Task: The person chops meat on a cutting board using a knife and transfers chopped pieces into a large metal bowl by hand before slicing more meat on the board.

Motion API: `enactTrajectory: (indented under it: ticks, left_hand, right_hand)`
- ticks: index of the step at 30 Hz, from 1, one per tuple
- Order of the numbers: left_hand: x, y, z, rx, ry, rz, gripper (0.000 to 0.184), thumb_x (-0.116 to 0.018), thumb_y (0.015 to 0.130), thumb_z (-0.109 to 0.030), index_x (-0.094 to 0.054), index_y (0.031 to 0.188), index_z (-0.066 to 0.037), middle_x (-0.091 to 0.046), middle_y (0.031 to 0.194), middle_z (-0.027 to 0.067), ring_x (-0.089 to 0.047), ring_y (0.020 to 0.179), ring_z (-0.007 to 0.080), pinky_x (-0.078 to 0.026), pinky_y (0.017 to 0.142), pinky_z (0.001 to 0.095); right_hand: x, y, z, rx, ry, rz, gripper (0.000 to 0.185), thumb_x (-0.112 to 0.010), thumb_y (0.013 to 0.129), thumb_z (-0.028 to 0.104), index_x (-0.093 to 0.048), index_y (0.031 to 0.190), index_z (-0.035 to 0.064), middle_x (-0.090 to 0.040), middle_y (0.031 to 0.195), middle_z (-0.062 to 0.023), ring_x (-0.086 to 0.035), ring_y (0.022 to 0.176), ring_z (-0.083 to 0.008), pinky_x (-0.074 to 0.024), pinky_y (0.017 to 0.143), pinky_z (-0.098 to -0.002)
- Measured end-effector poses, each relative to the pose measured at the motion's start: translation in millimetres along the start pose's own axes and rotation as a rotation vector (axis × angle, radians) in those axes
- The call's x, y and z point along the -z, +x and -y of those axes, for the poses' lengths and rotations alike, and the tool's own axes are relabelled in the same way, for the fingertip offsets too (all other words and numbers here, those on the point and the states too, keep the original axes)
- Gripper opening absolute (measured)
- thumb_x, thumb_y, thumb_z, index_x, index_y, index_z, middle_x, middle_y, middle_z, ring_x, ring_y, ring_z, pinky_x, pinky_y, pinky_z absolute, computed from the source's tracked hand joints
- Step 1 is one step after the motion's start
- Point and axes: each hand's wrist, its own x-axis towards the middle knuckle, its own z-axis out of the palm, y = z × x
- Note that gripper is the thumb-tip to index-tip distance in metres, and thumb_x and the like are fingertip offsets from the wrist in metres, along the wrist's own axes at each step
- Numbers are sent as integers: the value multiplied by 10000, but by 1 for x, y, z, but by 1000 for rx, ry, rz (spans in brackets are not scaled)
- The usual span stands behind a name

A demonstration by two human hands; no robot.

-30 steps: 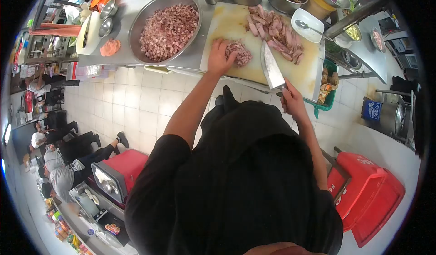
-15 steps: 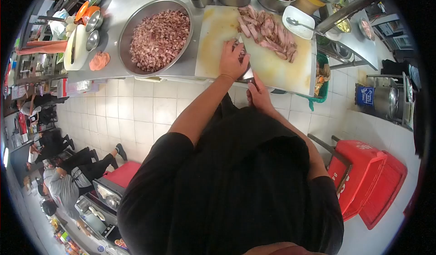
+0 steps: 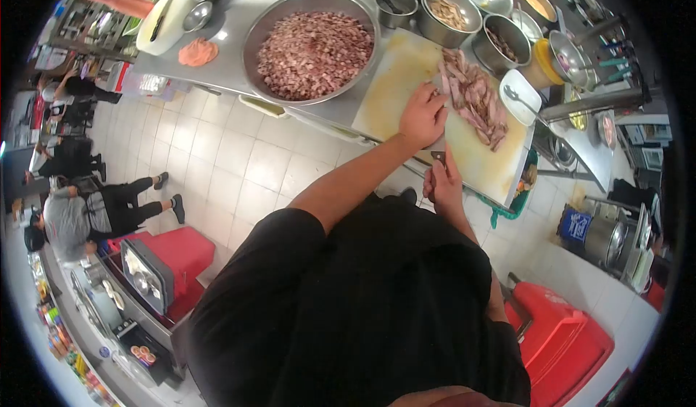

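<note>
My left hand (image 3: 425, 119) rests on the cutting board (image 3: 388, 66) with its fingers bent and pressed down over a bit of meat, mostly hidden beneath them. Closed round the handle of a knife (image 3: 438, 156), my right hand (image 3: 444, 182) is at the board's near edge. Most of the blade is hidden behind my left hand. Just right of my left fingers lies a heap of meat strips (image 3: 475, 102) on the board. To the left, a big steel bowl (image 3: 250, 62) holds diced meat (image 3: 312, 55).
Steel pots (image 3: 500, 44) and a white dish (image 3: 518, 99) with a spoon line the board's far side. Left stand a white board (image 3: 163, 26) with a knife, small bowls and a pink cloth-like lump (image 3: 198, 52). A green basket (image 3: 520, 202) sits right; a person (image 3: 72, 218) stands left.
The view has swung, so the table appears further right and lower. The knife blade and chopped meat beside my left fingers showed before; now my left hand covers most of them.
</note>
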Motion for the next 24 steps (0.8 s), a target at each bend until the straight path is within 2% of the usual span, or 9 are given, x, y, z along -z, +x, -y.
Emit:
enactTrajectory:
  ticks: [3,7,11,13,17,18,20,22,24]
  left_hand:
    - [36,37,-9,42,44,-31,224,-725,855,-107,-728,1066,-32,-610,1243,231,-611,1164,428,-513,997,496]
    - [112,91,16,15,147,-173,213,-697,896,-125,-762,1072,-24,-658,1185,225,-635,1092,406,-523,978,491]
    - [183,128,65,-149,311,-367,148,-715,900,-131,-764,1001,-35,-680,1123,208,-655,1053,409,-542,941,479]
    - [208,134,97,-83,368,-372,153,-708,906,-132,-772,1010,-38,-699,1109,208,-662,1053,404,-546,944,478]
    - [240,123,144,-67,525,-318,169,-699,925,-155,-777,1011,-32,-726,1090,216,-672,1066,399,-553,941,487]
    - [245,119,146,-32,514,-315,176,-699,928,-164,-776,1010,-28,-728,1091,217,-670,1074,402,-552,944,489]
    - [246,118,141,29,474,-287,192,-699,934,-182,-774,1009,-22,-732,1094,219,-667,1090,408,-550,950,492]
    - [248,118,156,-46,457,-272,209,-686,957,-194,-775,1039,-25,-728,1104,223,-663,1095,420,-545,958,485]
    - [250,120,140,-27,434,-290,215,-673,971,-195,-775,1058,-27,-727,1106,224,-660,1093,423,-543,962,482]
  right_hand:
    - [-21,9,34,104,-88,99,628,-496,1104,142,-294,1688,254,-515,721,-6,-448,522,-83,-375,441,-246]
    - [-85,36,82,68,-107,226,606,-526,1099,153,-344,1671,233,-532,736,5,-460,521,-75,-385,443,-249]
    - [-146,57,121,98,-190,334,573,-563,1077,159,-432,1633,197,-551,736,-2,-482,544,-89,-426,471,-279]
    - [-146,65,126,172,-309,293,566,-584,1066,169,-458,1618,188,-583,772,-8,-506,584,-87,-437,490,-282]
    - [-78,84,117,414,-589,153,553,-646,1029,164,-516,1565,125,-693,928,-38,-611,752,-119,-526,626,-304]
    - [-62,76,122,398,-616,86,544,-663,1019,167,-535,1544,105,-723,1000,-68,-640,805,-143,-542,702,-306]
    - [-20,71,120,426,-697,-9,536,-690,999,170,-563,1511,76,-752,1130,-124,-690,906,-192,-557,826,-320]
    - [32,78,98,519,-815,-36,538,-710,979,170,-581,1489,59,-751,1246,-173,-731,1002,-244,-555,924,-341]
    - [59,71,88,542,-953,-66,539,-718,955,160,-596,1471,64,-735,1267,-205,-731,1082,-305,-539,994,-374]
